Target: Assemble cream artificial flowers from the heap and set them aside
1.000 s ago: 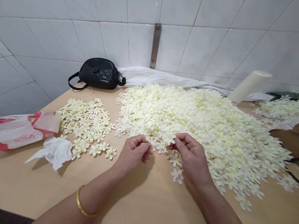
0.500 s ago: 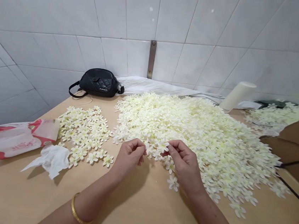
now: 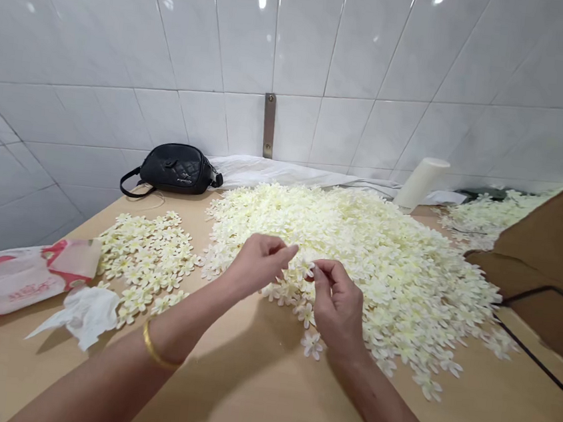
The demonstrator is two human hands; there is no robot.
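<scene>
Blossom: we pinch a small cream artificial blossom (image 3: 306, 269) at its edge, just above the big heap and between our two hands.
Right hand: our right hand (image 3: 337, 304) is closed in a pinch, thumb and forefinger gripping the blossom.
Left hand: our left hand (image 3: 258, 265) reaches in from the left, fingers half-curled, with their tips just beside the blossom; we cannot tell whether they grasp anything.
Bangle: a gold bangle (image 3: 158, 354) circles our left wrist.
Big heap: a broad heap of cream blossoms (image 3: 358, 246) lies under and beyond our hands, on a wooden tabletop (image 3: 242, 395).
Stray blossom: one stray blossom (image 3: 312, 345) lies near our right wrist.
Left of us: a flat spread of blossoms (image 3: 146, 257) lies beside a crumpled tissue (image 3: 84, 314) and a red-and-white plastic packet (image 3: 16, 287).
Far edge: a black quilted bag (image 3: 172, 169), a white cloth (image 3: 290, 175) and a cream cylinder (image 3: 420, 182) sit against a white tiled wall (image 3: 298, 51).
Far right: another blossom heap (image 3: 487, 216) lies beside brown cardboard (image 3: 547, 266).
</scene>
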